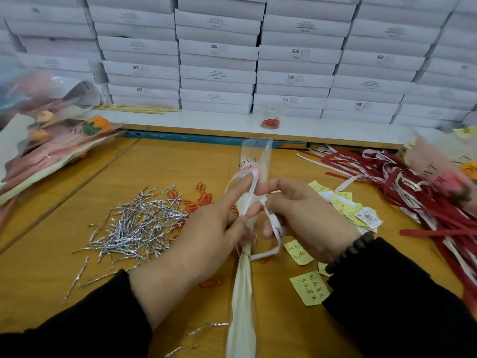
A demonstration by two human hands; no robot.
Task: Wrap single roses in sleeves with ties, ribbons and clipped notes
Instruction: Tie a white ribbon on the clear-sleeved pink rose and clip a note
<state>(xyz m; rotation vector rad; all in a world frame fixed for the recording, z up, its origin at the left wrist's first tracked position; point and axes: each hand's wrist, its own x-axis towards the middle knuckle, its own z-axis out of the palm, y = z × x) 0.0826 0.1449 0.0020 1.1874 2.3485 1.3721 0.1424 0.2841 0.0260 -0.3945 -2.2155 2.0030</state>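
A single rose in a clear sleeve printed "LOVE" lies lengthwise on the wooden table, its cream lower part cinched by a silver twist tie. A white ribbon loops around the sleeve above the tie. My left hand holds one ribbon loop over its raised index finger. My right hand pinches the other part of the ribbon beside the sleeve. The rose's pink head shows faintly behind the loop.
A heap of silver twist ties and red paper clips lie left of the sleeve. Yellow notes lie at right, with red and white ribbons beyond. Wrapped roses are piled far left. White boxes are stacked behind.
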